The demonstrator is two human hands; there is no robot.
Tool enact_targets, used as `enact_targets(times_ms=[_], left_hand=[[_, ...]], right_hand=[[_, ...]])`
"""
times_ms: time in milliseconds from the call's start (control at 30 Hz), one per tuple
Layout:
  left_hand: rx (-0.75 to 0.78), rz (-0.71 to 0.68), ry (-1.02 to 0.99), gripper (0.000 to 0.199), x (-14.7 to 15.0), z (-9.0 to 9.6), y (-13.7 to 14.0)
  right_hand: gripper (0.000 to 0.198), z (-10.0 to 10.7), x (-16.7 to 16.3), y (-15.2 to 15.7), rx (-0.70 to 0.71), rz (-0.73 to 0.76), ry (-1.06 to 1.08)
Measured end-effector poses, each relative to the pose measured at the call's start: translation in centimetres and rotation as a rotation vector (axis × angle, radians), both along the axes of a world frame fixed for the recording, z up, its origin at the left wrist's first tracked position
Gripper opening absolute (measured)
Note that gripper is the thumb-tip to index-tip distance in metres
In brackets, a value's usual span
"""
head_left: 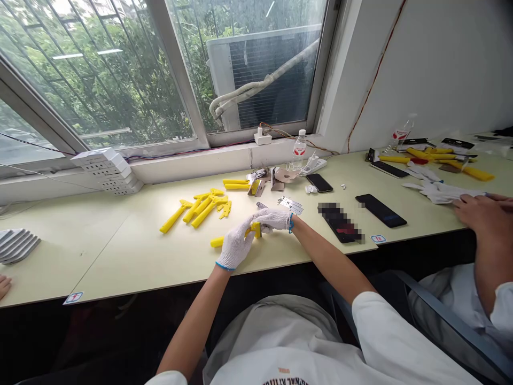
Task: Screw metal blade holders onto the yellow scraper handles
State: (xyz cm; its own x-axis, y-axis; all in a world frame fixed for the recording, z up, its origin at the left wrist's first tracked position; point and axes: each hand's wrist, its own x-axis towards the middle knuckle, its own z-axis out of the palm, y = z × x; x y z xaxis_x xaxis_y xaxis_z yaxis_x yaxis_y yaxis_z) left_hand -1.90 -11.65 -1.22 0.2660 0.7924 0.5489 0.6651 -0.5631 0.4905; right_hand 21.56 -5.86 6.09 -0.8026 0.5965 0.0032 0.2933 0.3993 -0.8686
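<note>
My left hand (pixel 235 245), in a white knit glove, is wrapped round a yellow scraper (pixel 217 242) whose handle end sticks out to the left. My right hand (pixel 274 218), also gloved, is closed at the scraper's head, fingers pressed together; a small part may be hidden there. Left of the hands lie several yellow scraper handles (pixel 205 210) and loose yellow head pieces (pixel 225 209). Behind them are more yellow handles (pixel 236 185) beside metal plates (pixel 256 187). Thin metal strips (pixel 291 205) with tiny fasteners lie just beyond my right hand.
A water bottle (pixel 299 149) stands by the window, near a black phone (pixel 319 183) and an earbud case (pixel 310 189). Another phone (pixel 381 210) lies to the right. A co-worker's hands (pixel 476 214) rest near white gloves (pixel 449 191). White boxes (pixel 110 171) are stacked back left.
</note>
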Motion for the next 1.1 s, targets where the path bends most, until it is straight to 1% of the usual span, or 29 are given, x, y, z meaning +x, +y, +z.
enact_targets(times_ms=[167, 333, 467, 567, 633, 700, 767, 800, 833, 900, 1000, 1100], left_hand=[[-0.012, 0.002, 0.011, 0.054, 0.0, 0.2, -0.1], [-0.042, 0.030, 0.023, 0.054, 0.1, 0.5, -0.1], [-0.039, 0.062, -0.011, 0.043, 0.1, 0.2, -0.1], [-0.036, 0.085, -0.015, 0.036, 0.1, -0.1, 0.0], [-0.029, 0.085, -0.012, 0.035, 0.0, -0.3, 0.1], [-0.025, 0.087, -0.011, 0.037, 0.0, -0.4, 0.2], [-0.024, 0.092, -0.008, 0.040, 0.0, -0.5, 0.2], [-0.021, 0.093, -0.006, 0.041, -0.1, -0.5, 0.2], [-0.015, 0.093, -0.003, 0.043, -0.1, -0.5, 0.2], [0.001, 0.088, 0.004, 0.048, 0.0, -0.4, 0.2], [0.036, 0.074, 0.027, 0.053, 0.0, 0.0, 0.1], [0.069, 0.041, 0.083, 0.055, 0.1, 0.8, -0.2]], right_hand=[[0.038, 0.8, -0.6, -0.4, -0.024, 0.005, -0.023], [0.036, 1.0, -0.2, -0.5, -0.004, -0.012, -0.035], [0.035, 1.0, -0.3, -0.1, 0.042, -0.049, -0.028], [0.030, 0.8, -0.2, 0.4, 0.087, -0.081, -0.012], [0.034, 0.2, 0.7, 0.6, 0.112, -0.100, -0.002], [0.039, -0.9, 2.7, 0.7, 0.187, -0.174, 0.006], [0.050, -2.5, 5.3, 0.7, 0.333, -0.332, 0.009], [0.059, -3.3, 6.6, 0.7, 0.401, -0.422, 0.000], [0.066, -4.1, 7.8, 0.8, 0.436, -0.481, -0.012], [0.069, -5.5, 9.5, 1.1, 0.479, -0.590, -0.048], [0.071, -6.9, 10.0, 1.8, 0.505, -0.693, -0.062], [0.080, -7.8, 9.0, 2.5, 0.514, -0.761, 0.001]])
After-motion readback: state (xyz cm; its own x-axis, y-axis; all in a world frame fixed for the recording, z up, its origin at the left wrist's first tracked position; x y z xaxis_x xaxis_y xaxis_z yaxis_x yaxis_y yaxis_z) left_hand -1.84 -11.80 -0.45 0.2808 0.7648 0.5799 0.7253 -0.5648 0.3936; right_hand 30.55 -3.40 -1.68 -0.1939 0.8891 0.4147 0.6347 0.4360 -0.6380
